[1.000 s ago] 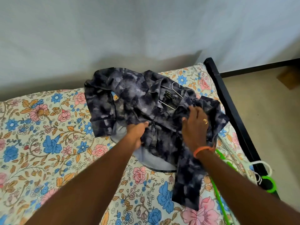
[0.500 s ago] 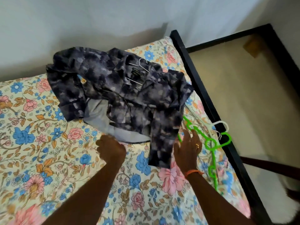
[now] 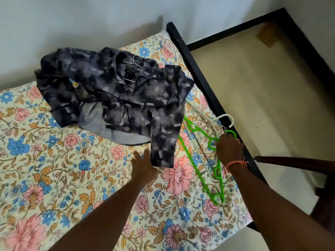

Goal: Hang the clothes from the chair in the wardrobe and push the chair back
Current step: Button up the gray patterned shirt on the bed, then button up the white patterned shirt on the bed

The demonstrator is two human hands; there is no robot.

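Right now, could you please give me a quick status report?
Right hand grips green hanger. Left hand open beside dark shirt on bed. Shirt on wire hanger, not yet hung.

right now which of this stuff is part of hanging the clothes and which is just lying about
Part of the job:
- dark patterned shirt, already on a wire hanger
- green hanger, gripped near its hook by the right hand
- white hanger
- left hand, open beside the shirt

Just there:
- floral bedsheet
- black bed frame
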